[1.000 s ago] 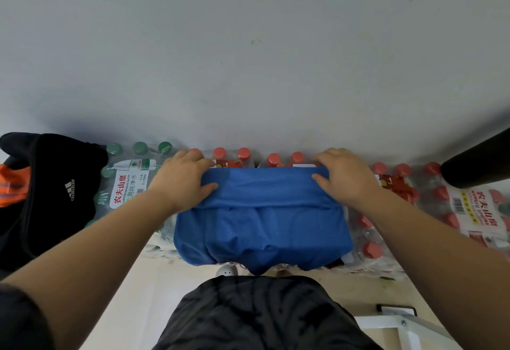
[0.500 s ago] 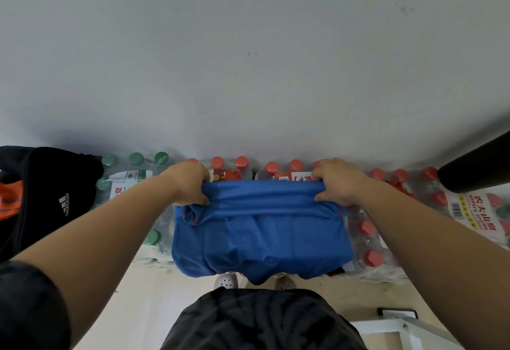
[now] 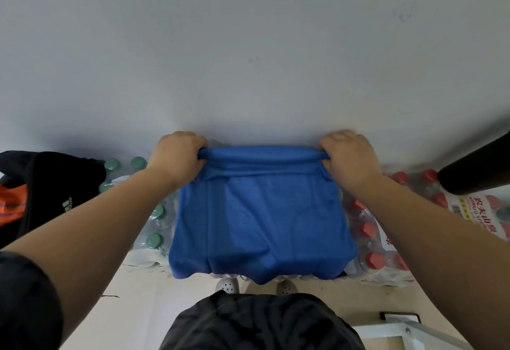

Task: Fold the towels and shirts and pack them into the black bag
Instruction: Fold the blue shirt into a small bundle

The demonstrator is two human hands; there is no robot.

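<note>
A blue shirt [image 3: 262, 220], partly folded, lies across packs of bottled water against the wall, its near edge hanging over the front. My left hand [image 3: 176, 156] grips the shirt's far left corner and my right hand [image 3: 349, 156] grips the far right corner, with the far edge bunched into a roll between them. The black bag [image 3: 52, 184] with a white logo stands at the left edge, an orange cloth [image 3: 11, 206] showing at its side.
Green-capped water bottles [image 3: 132, 167] sit left of the shirt, red-capped ones [image 3: 372, 242] to the right. A dark cylinder [image 3: 474, 167] juts in at the right edge. A white frame [image 3: 408, 333] is at the lower right. The wall [image 3: 248, 46] is right behind.
Both hands closed on the shirt's far corners and pulled them up and away toward the wall, stretching the cloth wider. The view dropped closer to the shirt.
</note>
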